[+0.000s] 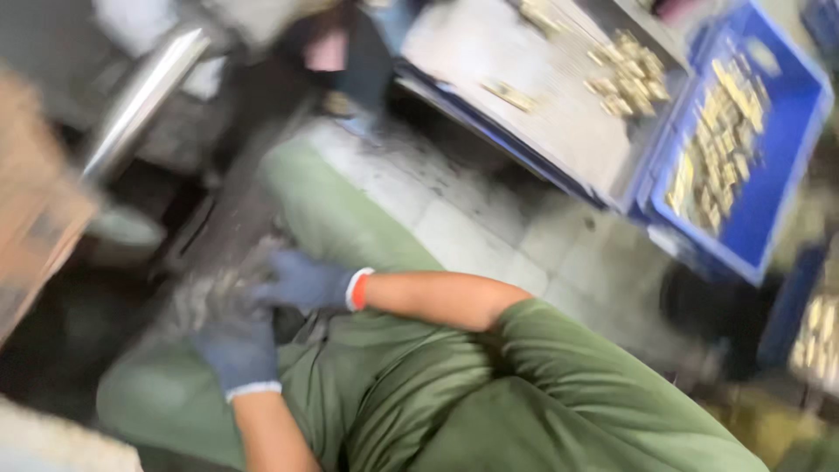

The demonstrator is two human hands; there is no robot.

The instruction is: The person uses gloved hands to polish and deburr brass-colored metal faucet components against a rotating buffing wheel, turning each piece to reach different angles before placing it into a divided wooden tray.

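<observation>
The picture is blurred by motion. My left hand (234, 348), in a blue-grey glove with a white cuff, reaches down over my green-trousered lap toward a greyish blurred heap (205, 295). My right hand (304, 281), in a like glove with a red and white cuff, lies just right of that heap, its fingers pointing at it. Both hands touch or nearly touch the heap. What the heap is made of, and whether either hand grips any of it, is lost in the blur.
A blue crate (786, 131) holding several brass-coloured pieces stands at the right. Beside it a grey metal tray (489, 44) carries more such pieces. A shiny metal pipe (144, 98) slants at upper left, a cardboard box (35, 205) at far left. Pale floor tiles (472, 227) lie between.
</observation>
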